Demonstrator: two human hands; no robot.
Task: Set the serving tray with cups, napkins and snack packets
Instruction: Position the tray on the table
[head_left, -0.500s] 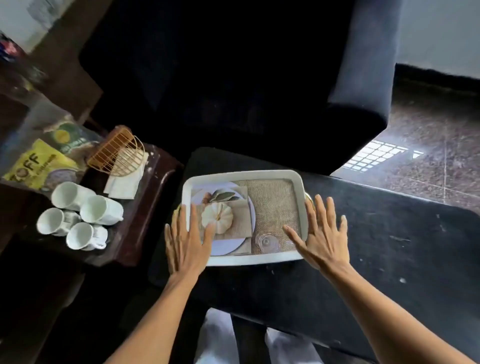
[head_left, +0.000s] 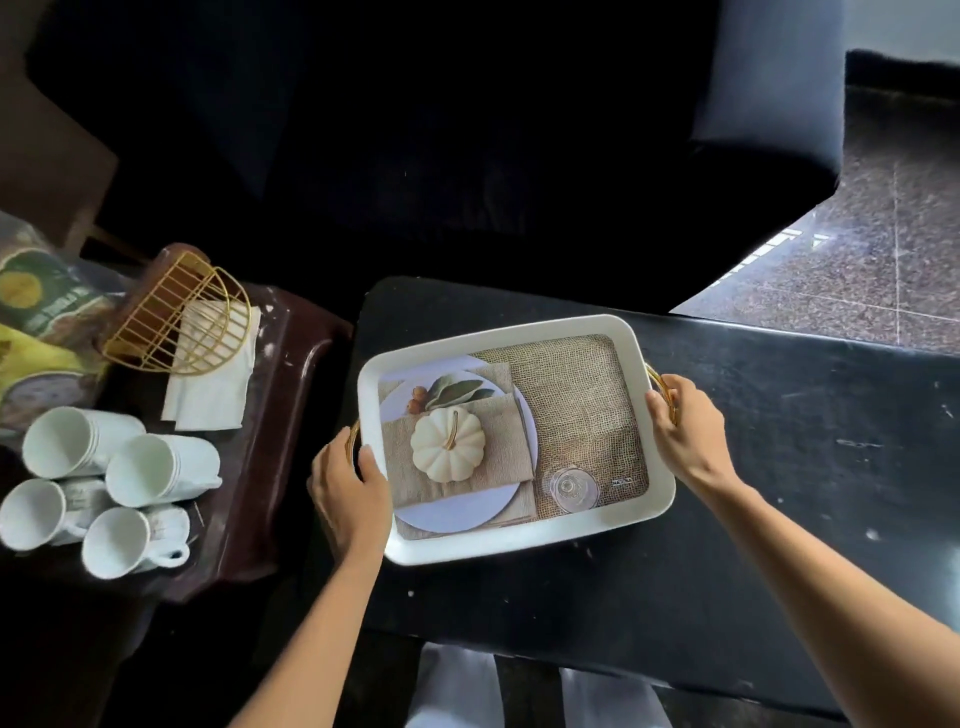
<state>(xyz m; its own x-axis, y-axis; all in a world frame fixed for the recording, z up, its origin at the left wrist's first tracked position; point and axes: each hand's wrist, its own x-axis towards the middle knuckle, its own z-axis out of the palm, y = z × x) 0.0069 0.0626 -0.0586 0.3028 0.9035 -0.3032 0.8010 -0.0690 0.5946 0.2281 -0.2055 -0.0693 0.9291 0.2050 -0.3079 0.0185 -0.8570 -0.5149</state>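
A white serving tray (head_left: 524, 548) with a printed pumpkin picture and gold handles lies on the black table (head_left: 779, 493). My left hand (head_left: 350, 486) grips its left handle, thumb on the rim. My right hand (head_left: 680, 431) grips its right handle. Nothing real lies in the tray. On the brown side table (head_left: 291, 374) to the left lie several white cups (head_left: 140, 467) on their sides, white napkins (head_left: 213, 384) under a gold wire holder (head_left: 176, 322), and snack packets (head_left: 36, 332) at the far left.
A dark sofa (head_left: 467, 130) stands behind both tables. Speckled floor (head_left: 883, 260) shows at the right. The black table stretches to the right of the tray. My white-trousered legs (head_left: 457, 691) are below the table's near edge.
Both hands lay flat and open by the tray's near corners; now each has closed around a handle. The view has come closer to the tray.
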